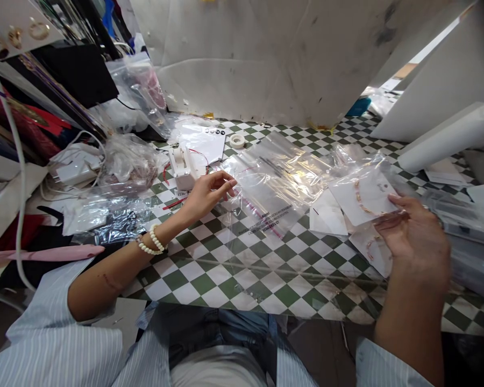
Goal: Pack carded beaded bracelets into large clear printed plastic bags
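Observation:
My right hand [415, 231] grips the edge of a white jewelry card [361, 199] between thumb and fingers. A pink and gold bracelet [358, 196] is fixed on this card, and clear plastic film lies around it. Below it, a second white card [373, 250] carries a similar pink chain, partly covered by the hand. My left hand [212, 191], with beads at the wrist, hovers at the left edge of a large clear plastic bag [266, 188] printed with a warning text. Its fingers are loosely bent and apart, and I see nothing held in them.
A white tape dispenser [181, 169] stands beside my left hand, with a tape roll [237, 141] farther back. Crumpled plastic bags [125, 161] crowd the left side. A white panel [258, 64] rises behind the checkered tabletop [290, 274]. At right lies a white paper roll [452, 137].

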Available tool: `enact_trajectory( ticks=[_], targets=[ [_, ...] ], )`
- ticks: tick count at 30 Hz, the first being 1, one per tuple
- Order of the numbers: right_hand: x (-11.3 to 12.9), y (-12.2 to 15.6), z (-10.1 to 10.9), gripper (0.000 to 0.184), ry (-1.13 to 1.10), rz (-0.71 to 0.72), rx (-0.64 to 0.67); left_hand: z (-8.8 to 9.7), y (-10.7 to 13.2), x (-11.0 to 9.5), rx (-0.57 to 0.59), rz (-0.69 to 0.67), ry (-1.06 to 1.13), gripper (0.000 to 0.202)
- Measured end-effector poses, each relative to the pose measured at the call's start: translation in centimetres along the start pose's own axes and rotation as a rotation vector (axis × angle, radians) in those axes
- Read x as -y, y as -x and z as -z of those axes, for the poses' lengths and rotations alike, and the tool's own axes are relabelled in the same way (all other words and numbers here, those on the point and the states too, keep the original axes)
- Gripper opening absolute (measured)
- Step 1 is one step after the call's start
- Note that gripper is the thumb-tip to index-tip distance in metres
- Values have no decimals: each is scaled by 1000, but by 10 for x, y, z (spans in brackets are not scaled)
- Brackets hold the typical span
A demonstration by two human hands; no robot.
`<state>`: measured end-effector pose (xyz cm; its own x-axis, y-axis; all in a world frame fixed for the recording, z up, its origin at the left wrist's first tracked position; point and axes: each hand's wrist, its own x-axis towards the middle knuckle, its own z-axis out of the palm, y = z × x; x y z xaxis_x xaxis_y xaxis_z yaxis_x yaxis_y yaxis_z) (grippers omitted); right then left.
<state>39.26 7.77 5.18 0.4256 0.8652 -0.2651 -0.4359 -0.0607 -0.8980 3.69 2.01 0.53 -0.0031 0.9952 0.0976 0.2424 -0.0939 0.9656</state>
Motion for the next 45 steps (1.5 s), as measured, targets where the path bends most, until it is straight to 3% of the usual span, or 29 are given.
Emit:
enact_trajectory(
  ticks=[11,18,24,31,35,38,42,45],
  targets=[
    [2,4,-4,21,19,-25,-16,2,-1,5,-61,-28,-272,35],
    [1,5,-4,24,7,-15,-9,4,-2,8,-79,-15,-278,30],
    [-1,3,-1,26,16,6,45,12,-2,-5,44,-20,-333,32],
    [-11,-8,8,17,2,126,105,10,0,-13,101,-118,-170,29],
    [-13,-2,7,19,83,274,315,9,4,-15,107,-112,-74,27],
    [-5,22,-3,8,249,302,557,8,7,-20,110,-119,-43,27],
    [7,61,-38,11,590,343,1116,3,14,-28,130,-171,-67,27],
    [0,77,-74,8,762,389,1464,0,20,-33,145,-223,-86,25]
  ],
)
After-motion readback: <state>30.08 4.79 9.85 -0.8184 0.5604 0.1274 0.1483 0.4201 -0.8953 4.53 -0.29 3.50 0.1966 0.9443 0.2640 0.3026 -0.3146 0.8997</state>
